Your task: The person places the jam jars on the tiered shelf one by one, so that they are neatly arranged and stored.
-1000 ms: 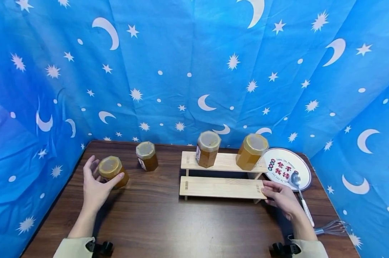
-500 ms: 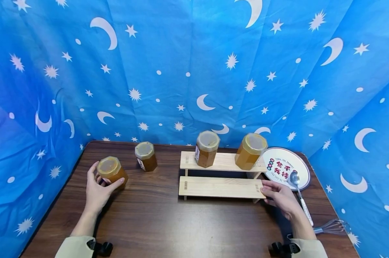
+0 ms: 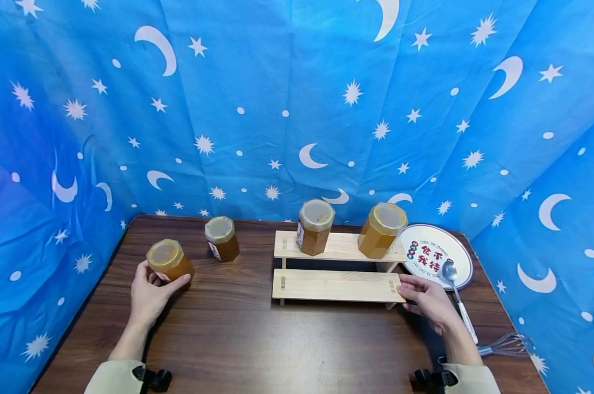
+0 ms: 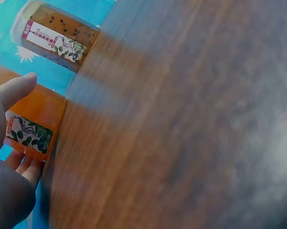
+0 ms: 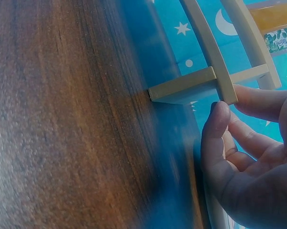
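Gripping a honey jar [image 3: 169, 261] at the table's [image 3: 257, 339] left edge with the left hand [image 3: 151, 293], thumb and fingers wrapped round it; right hand [image 3: 427, 303] relaxed, fingertips touching the wooden rack's [image 3: 336, 285] lower shelf end

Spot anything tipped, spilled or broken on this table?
Nothing stands out. All four jars are upright and lidded: two on the wooden rack, one in the left hand, one loose beside it. No spills visible.
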`<state>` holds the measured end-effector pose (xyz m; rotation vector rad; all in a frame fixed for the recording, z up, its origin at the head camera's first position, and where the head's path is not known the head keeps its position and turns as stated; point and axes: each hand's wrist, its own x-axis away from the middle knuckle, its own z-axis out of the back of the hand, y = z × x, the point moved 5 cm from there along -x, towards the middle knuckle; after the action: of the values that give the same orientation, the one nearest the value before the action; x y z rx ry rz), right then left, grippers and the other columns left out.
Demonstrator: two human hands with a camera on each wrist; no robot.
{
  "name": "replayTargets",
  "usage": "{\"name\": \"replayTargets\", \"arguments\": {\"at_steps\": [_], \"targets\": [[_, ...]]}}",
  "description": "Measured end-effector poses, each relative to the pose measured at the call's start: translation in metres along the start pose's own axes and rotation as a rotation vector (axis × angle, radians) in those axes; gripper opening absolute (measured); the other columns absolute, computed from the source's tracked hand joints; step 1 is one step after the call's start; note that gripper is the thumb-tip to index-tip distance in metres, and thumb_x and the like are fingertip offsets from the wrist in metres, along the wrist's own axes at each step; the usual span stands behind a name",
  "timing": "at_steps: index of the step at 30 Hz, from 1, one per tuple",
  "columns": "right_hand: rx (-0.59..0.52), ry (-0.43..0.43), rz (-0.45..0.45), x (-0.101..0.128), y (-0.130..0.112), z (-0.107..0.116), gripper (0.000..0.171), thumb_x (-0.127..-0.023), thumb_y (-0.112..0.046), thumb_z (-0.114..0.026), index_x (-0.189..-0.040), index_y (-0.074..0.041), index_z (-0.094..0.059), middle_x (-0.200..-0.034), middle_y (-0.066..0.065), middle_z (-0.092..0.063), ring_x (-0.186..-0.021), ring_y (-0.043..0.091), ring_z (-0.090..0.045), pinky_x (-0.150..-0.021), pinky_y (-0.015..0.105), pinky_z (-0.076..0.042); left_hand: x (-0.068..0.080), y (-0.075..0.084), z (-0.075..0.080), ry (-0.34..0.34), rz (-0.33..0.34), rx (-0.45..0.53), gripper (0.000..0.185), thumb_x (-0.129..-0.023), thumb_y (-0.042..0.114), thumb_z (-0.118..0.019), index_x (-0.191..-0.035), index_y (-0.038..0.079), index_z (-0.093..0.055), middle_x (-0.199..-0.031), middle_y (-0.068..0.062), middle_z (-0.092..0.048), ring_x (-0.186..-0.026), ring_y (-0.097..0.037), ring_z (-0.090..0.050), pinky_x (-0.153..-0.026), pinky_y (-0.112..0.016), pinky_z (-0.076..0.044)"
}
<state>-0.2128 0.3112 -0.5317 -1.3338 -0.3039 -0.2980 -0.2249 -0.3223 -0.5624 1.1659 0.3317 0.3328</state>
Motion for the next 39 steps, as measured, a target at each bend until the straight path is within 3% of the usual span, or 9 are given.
{"name": "replayTargets", "arguments": {"at_steps": [9, 17, 26, 34, 37, 39], "targets": [[-0.009, 0.001, -0.001, 0.001, -0.001, 0.001, 0.056, -0.103, -0.011, -0.066, -0.149, 0.012, -0.044, -0.109, 0.005, -0.067, -0.089, 0.014, -0.066, -0.077, 0.032, -0.061, -0.003, 0.000, 0.002, -0.041, -0.028, -0.077, 0.092, -0.077, 0.023, -0.095, -0.151, 0.008, -0.041, -0.144, -0.012, -0.053, -0.130, -0.028, -0.053, -0.108, -0.050, -0.047], [-0.011, -0.002, 0.005, 0.000, 0.000, 0.001, 0.057, -0.102, -0.011, -0.066, -0.149, 0.012, -0.043, -0.110, 0.005, -0.066, -0.090, 0.014, -0.066, -0.078, 0.032, -0.061, -0.010, 0.001, 0.006, -0.095, -0.061, -0.131, 0.099, -0.077, 0.031, -0.095, -0.154, 0.007, -0.037, -0.147, -0.020, -0.049, -0.133, -0.039, -0.049, -0.106, -0.065, -0.044], [-0.027, 0.001, 0.001, 0.000, 0.002, -0.001, 0.056, -0.103, -0.011, -0.066, -0.149, 0.012, -0.043, -0.110, 0.005, -0.066, -0.089, 0.013, -0.066, -0.076, 0.031, -0.061, -0.011, 0.004, 0.009, -0.078, -0.075, -0.157, 0.098, -0.076, 0.032, -0.096, -0.152, 0.008, -0.039, -0.145, -0.017, -0.051, -0.131, -0.035, -0.050, -0.104, -0.063, -0.045], [-0.029, 0.006, -0.002, -0.001, 0.004, -0.001, 0.057, -0.103, -0.012, -0.066, -0.149, 0.011, -0.043, -0.110, 0.005, -0.065, -0.091, 0.014, -0.066, -0.078, 0.032, -0.061, 0.001, 0.011, 0.006, -0.075, -0.073, -0.180, 0.101, -0.075, 0.036, -0.096, -0.152, 0.008, -0.038, -0.144, -0.018, -0.050, -0.129, -0.036, -0.050, -0.103, -0.064, -0.045], [-0.028, 0.006, -0.005, -0.001, 0.004, 0.000, 0.056, -0.103, -0.011, -0.066, -0.150, 0.011, -0.043, -0.111, 0.006, -0.065, -0.091, 0.014, -0.066, -0.078, 0.032, -0.061, 0.005, 0.017, 0.005, -0.053, -0.069, -0.179, 0.100, -0.074, 0.037, -0.097, -0.151, 0.010, -0.039, -0.144, -0.016, -0.050, -0.128, -0.034, -0.049, -0.102, -0.060, -0.047], [-0.027, 0.005, -0.006, -0.001, 0.004, 0.000, 0.057, -0.103, -0.012, -0.065, -0.150, 0.011, -0.042, -0.111, 0.006, -0.065, -0.091, 0.014, -0.066, -0.078, 0.032, -0.061, 0.008, 0.021, 0.005, -0.036, -0.075, -0.192, 0.099, -0.074, 0.038, -0.097, -0.150, 0.011, -0.040, -0.143, -0.013, -0.051, -0.125, -0.030, -0.050, -0.097, -0.049, -0.049]]}}
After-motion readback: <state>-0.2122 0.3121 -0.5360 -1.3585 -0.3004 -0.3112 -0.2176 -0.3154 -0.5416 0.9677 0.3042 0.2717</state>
